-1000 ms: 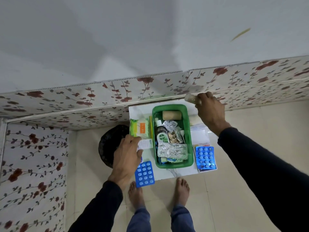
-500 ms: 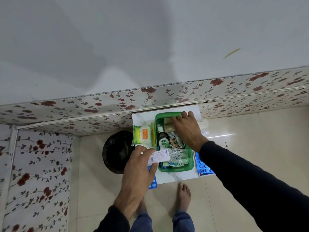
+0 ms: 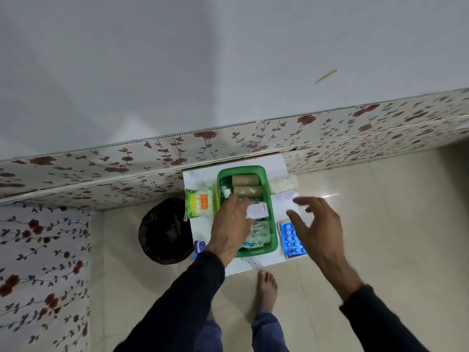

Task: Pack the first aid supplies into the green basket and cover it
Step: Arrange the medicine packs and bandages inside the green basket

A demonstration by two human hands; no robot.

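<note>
Fingers of left hand point(image 3: 232, 224) pinch small white box point(image 3: 257, 210) over green basket point(image 3: 269, 199) on white table point(image 3: 203, 229); right hand point(image 3: 317, 224) spread, empty. Basket holds two bandage rolls point(image 3: 245, 185), foil strips point(image 3: 258, 232). Blue blister pack point(image 3: 291, 240) at table's right edge.

The light was soft and even, a cool indoor white with no hard shadows anywhere. A pale glare streak lay on the glossy floor tiles point(image 3: 327, 195) off to my right, and the grey wall point(image 3: 228, 59) above faded into gentle gradients. My right hand point(image 3: 314, 229) was smeared by motion blur, its fingertips ghosted, while my left hand point(image 3: 232, 231) stayed fairly sharp. The wide lens bent the flowered panel point(image 3: 152, 158) into slants, and the edges looked stretched. Fine detail was soft and slightly compressed throughout.
</note>
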